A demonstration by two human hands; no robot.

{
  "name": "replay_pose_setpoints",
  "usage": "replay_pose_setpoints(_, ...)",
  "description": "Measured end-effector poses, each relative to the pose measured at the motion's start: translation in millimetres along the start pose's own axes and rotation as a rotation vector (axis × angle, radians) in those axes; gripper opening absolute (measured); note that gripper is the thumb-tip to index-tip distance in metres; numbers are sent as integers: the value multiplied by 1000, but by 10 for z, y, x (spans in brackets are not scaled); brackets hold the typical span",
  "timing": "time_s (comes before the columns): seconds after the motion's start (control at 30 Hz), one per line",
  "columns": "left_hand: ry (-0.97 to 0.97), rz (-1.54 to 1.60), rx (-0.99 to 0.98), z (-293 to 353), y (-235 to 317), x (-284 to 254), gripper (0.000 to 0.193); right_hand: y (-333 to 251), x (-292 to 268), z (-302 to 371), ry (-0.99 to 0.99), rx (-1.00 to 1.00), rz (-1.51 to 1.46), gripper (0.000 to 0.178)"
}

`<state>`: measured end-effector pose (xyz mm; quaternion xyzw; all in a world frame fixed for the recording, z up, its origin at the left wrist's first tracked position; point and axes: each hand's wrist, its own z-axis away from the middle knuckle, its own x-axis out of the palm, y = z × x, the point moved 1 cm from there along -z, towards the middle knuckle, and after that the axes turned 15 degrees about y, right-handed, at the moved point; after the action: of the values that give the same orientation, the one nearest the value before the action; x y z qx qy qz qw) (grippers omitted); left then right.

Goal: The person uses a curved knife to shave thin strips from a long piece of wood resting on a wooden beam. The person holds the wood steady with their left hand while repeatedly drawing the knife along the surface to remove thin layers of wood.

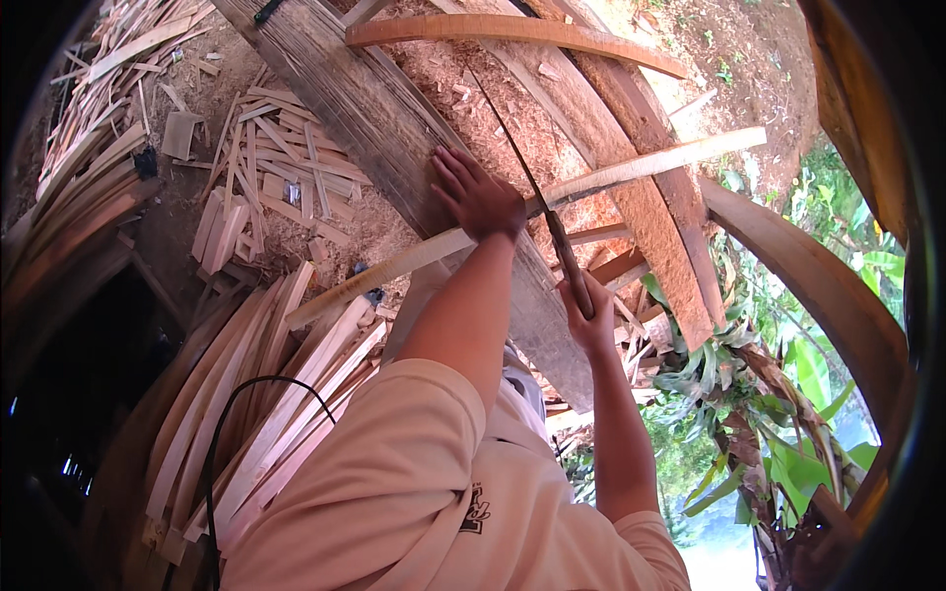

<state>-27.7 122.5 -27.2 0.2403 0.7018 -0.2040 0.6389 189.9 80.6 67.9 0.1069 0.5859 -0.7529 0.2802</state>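
Saw (555, 229) in R fingers (573, 303) @ strip (655, 164), L fingers (453, 169) on plank (379, 128).

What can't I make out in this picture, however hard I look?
All in the head view:
Pale strip: the stretch under the left hand, covered by it.
Saw: teeth too small to tell; handle's underside turned away in the right hand.
Grey plank: upper end, cut off by the top edge.
Dark space at left: contents lost in shadow.
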Motion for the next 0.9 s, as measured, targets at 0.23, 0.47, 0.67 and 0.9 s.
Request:
replay_pose_setpoints(0.23, 58, 6, -12, 35, -38, 167, 86, -1177, -621, 426, 42, 124, 181, 23)
replay_pose_setpoints(0.47, 36, 3, 2, 6, 6, 71, 87, -1520, -1478, 1318, 13, 234, 296, 26)
replay_pose_setpoints(0.67, 23, 13, 15, 24, -21, 37, 86, -1826, -1587, 1208, -65, 280, 225, 26)
replay_pose_setpoints(0.9, 37, 25, 22, 17, -19, 109, 88, -2120, -1395, 858, -135, 210, 297, 20)
